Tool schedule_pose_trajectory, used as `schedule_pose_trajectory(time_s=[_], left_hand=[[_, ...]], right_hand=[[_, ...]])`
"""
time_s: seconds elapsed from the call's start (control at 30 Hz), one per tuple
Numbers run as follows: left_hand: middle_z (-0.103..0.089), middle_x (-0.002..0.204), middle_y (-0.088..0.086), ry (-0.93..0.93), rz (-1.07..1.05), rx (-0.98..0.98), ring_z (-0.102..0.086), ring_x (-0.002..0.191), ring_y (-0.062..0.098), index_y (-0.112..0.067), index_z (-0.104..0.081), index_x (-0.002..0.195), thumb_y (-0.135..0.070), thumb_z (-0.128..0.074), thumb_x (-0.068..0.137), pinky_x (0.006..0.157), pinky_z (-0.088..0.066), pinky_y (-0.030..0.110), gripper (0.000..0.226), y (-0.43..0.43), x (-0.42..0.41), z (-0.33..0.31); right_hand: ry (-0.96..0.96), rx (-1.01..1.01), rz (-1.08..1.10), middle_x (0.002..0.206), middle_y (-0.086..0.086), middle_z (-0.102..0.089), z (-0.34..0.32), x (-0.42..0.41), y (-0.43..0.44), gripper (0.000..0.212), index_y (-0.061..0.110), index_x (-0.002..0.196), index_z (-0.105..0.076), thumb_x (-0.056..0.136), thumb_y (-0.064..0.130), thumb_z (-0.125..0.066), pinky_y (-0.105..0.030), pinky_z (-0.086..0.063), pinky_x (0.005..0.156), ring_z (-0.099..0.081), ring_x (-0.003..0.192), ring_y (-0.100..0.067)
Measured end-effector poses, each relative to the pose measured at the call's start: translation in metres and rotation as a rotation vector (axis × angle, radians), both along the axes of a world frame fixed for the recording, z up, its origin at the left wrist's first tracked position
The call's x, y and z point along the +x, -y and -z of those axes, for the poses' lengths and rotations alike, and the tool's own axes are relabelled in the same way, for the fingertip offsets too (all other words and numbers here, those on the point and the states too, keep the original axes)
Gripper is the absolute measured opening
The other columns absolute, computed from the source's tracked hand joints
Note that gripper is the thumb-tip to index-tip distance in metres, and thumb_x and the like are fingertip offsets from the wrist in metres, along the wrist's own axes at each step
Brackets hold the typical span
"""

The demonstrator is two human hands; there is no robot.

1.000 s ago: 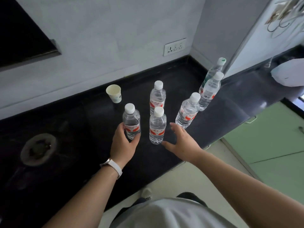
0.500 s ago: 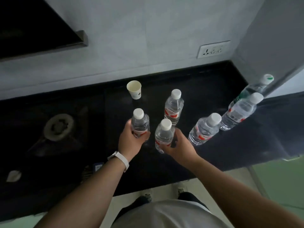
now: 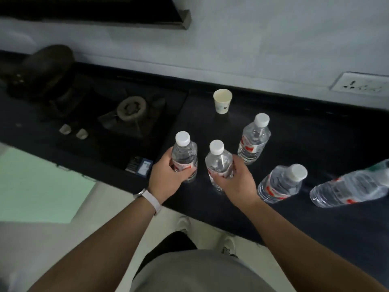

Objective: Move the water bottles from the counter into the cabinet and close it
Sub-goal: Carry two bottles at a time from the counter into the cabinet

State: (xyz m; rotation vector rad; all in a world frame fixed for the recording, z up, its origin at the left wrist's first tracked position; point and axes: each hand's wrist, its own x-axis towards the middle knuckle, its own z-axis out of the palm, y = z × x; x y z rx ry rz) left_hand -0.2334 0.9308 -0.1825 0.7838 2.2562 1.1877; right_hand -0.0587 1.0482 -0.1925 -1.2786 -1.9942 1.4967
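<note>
The dark tabletop point(image 3: 315, 133) carries everything we have to shift. A stove point(image 3: 131, 106) is set into it on the left. Below its edge is a pale green panel point(image 3: 42, 186), which we take for a cabinet front; nothing shows whether it is open or what it holds.

A second ago our right hand point(image 3: 235, 182) was open, reaching toward the middle bottle point(image 3: 220, 163). Now its fingers wrap that bottle's lower half, while our left hand point(image 3: 166, 175) keeps its grip around the left bottle point(image 3: 185, 152). We judge this first pair ready to carry, though we cannot tell if either has left the tabletop.

The third bottle point(image 3: 253, 142) stands just behind. The fourth bottle point(image 3: 282, 184) and fifth bottle point(image 3: 347, 190) are further right, with a green-capped bottle point(image 3: 380, 167) blurred at the frame edge. All are capped and hold clear water. The paper cup point(image 3: 222, 101) near the wall looks empty.
</note>
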Motion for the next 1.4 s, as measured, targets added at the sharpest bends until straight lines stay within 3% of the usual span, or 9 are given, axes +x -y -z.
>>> schedule_pose_trajectory(time_s=[0.17, 0.27, 0.4, 0.47, 0.7, 0.9, 1.0, 1.1, 1.4], left_hand=[[-0.071, 0.116, -0.02, 0.026, -0.135, 0.029, -0.067, 0.105, -0.004, -0.034, -0.061, 0.132, -0.025, -0.09, 0.073, 0.099, -0.054, 0.03, 0.066, 0.039, 0.001, -0.015], [-0.071, 0.116, -0.02, 0.005, -0.219, 0.051, -0.067, 0.106, -0.002, -0.034, -0.061, 0.132, -0.024, -0.09, 0.072, 0.097, -0.055, 0.029, 0.067, 0.063, -0.001, -0.02], [-0.068, 0.113, -0.024, -0.003, -0.332, 0.081, -0.064, 0.098, -0.011, -0.028, -0.06, 0.136, -0.019, -0.089, 0.074, 0.079, -0.048, 0.003, 0.068, 0.098, -0.007, -0.026], [-0.069, 0.112, -0.022, -0.006, -0.391, 0.114, -0.065, 0.095, -0.013, -0.025, -0.062, 0.134, -0.016, -0.089, 0.074, 0.075, -0.046, 0.001, 0.066, 0.12, -0.013, -0.028], [-0.07, 0.115, -0.02, 0.007, -0.521, 0.188, -0.064, 0.1, -0.011, -0.028, -0.064, 0.13, -0.015, -0.091, 0.073, 0.084, -0.054, 0.013, 0.064, 0.227, -0.04, -0.033], [-0.07, 0.106, -0.035, 0.024, -0.628, 0.243, -0.065, 0.098, -0.011, -0.035, -0.064, 0.125, -0.015, -0.091, 0.072, 0.083, -0.055, 0.015, 0.063, 0.341, -0.067, -0.031], [-0.067, 0.105, -0.04, 0.033, -0.667, 0.267, -0.065, 0.098, -0.011, -0.034, -0.064, 0.126, -0.015, -0.091, 0.072, 0.084, -0.056, 0.019, 0.063, 0.402, -0.08, -0.027], [-0.072, 0.107, -0.028, 0.031, -0.724, 0.281, -0.067, 0.099, -0.007, -0.027, -0.065, 0.131, -0.016, -0.091, 0.072, 0.088, -0.058, 0.024, 0.066, 0.462, -0.092, -0.022], [-0.069, 0.099, -0.036, 0.017, -0.923, 0.295, -0.066, 0.095, -0.01, -0.044, -0.062, 0.118, -0.015, -0.09, 0.072, 0.085, -0.054, 0.019, 0.061, 0.594, -0.107, -0.017]], right_hand=[[-0.037, 0.012, -0.087, 0.11, 0.019, -0.062, -0.01, -0.013, 0.012, 0.055, 0.05, 0.11, -0.047, 0.072, 0.036, -0.084, -0.018, -0.046, 0.083, -0.059, 0.099, 0.002], [-0.075, 0.001, -0.164, 0.106, 0.02, -0.061, -0.019, -0.025, 0.025, 0.049, 0.055, 0.097, -0.048, 0.071, 0.035, -0.085, -0.013, -0.044, 0.076, -0.059, 0.096, 0.006], [-0.097, 0.027, -0.262, 0.106, 0.019, -0.061, -0.03, -0.047, 0.047, 0.047, 0.054, 0.095, -0.049, 0.071, 0.034, -0.084, -0.013, -0.045, 0.076, -0.059, 0.097, 0.004], [-0.103, 0.04, -0.312, 0.108, 0.019, -0.061, -0.034, -0.061, 0.061, 0.05, 0.051, 0.1, -0.048, 0.071, 0.034, -0.084, -0.013, -0.044, 0.078, -0.059, 0.099, 0.002], [-0.127, 0.062, -0.433, 0.109, 0.023, -0.059, -0.045, -0.119, 0.151, 0.054, 0.053, 0.108, -0.049, 0.065, 0.045, -0.081, -0.02, -0.046, 0.086, -0.058, 0.102, 0.004], [-0.13, 0.094, -0.527, 0.112, 0.024, -0.06, -0.047, -0.166, 0.26, 0.059, 0.054, 0.11, -0.048, 0.067, 0.04, -0.085, -0.028, -0.051, 0.094, -0.059, 0.104, 0.003], [-0.145, 0.103, -0.561, 0.108, 0.026, -0.061, -0.049, -0.191, 0.317, 0.056, 0.054, 0.105, -0.05, 0.067, 0.037, -0.087, -0.022, -0.05, 0.088, -0.06, 0.099, 0.007], [-0.168, 0.091, -0.609, 0.105, 0.023, -0.064, -0.052, -0.215, 0.37, 0.052, 0.048, 0.105, -0.053, 0.071, 0.029, -0.088, -0.017, -0.049, 0.083, -0.061, 0.095, 0.008], [-0.184, 0.007, -0.79, 0.105, 0.027, -0.066, -0.068, -0.273, 0.479, 0.048, 0.039, 0.112, -0.059, 0.074, 0.03, -0.086, -0.012, -0.046, 0.08, -0.062, 0.098, 0.006]])
